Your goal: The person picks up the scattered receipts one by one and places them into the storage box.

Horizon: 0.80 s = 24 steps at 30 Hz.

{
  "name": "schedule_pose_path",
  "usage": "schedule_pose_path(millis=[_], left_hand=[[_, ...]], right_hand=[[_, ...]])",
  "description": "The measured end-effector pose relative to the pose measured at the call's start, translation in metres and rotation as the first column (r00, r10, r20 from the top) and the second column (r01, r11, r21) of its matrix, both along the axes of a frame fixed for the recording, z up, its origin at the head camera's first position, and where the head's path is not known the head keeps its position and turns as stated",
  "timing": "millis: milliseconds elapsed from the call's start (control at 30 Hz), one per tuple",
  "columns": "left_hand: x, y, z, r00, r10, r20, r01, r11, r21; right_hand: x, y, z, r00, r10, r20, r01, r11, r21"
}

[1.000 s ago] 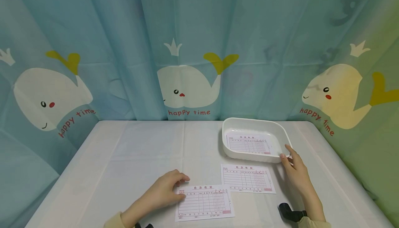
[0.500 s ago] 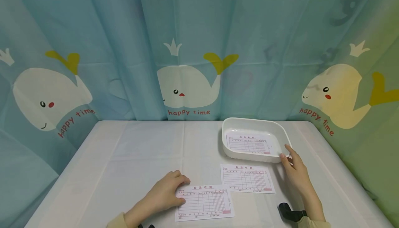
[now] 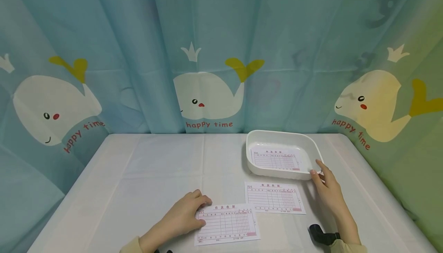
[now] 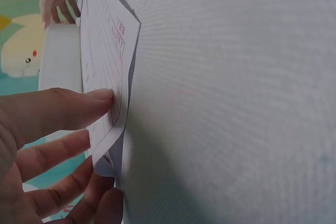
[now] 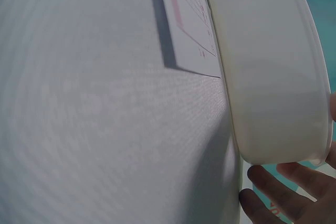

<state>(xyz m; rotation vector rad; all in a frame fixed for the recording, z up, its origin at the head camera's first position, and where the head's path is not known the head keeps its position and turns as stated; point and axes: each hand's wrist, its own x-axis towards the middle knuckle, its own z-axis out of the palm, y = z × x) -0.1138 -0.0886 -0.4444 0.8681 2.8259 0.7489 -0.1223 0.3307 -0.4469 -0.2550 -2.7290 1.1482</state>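
Left hand [image 3: 183, 216] pinches the left edge of the near receipt form [image 3: 226, 224]: in the left wrist view the thumb lies on top of the sheet [image 4: 107, 66] and the fingers curl beneath, with that corner lifted off the white tablecloth [image 3: 155, 168]. The rest of the form lies flat, extending rightward from the grip.

Right hand [image 3: 327, 191] holds the near right corner of the white tray [image 3: 313, 149], fingers at its rim and wall; the right wrist view shows fingertips [image 5: 262, 179] under the tray's lip [image 5: 273, 77].

A second form [image 3: 274, 198] lies on the cloth between the two hands, just in front of the tray. A third form [image 3: 275, 160] lies inside the tray.

The lifted corner shows only from the left wrist; the head view hides it behind the fingers. Print on the forms is too small to read. Both forearms are cut off at the frame bottom.
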Motion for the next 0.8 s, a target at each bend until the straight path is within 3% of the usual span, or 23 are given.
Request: schedule_pose_path(millis=[467,800], left_hand=[[0.0011,0.0010,0.0012,1.000,0.014,0.010,-0.014,0.999,0.036],[0.0024,0.0010,-0.0008,0.999,-0.024,0.045,0.020,0.996,0.083]], right_hand=[[-0.0009,-0.0007,-0.0001,1.000,-0.002,-0.015,0.003,1.000,0.007],[-0.0008,-0.0001,-0.0004,1.000,0.001,-0.020,0.000,1.000,0.009]])
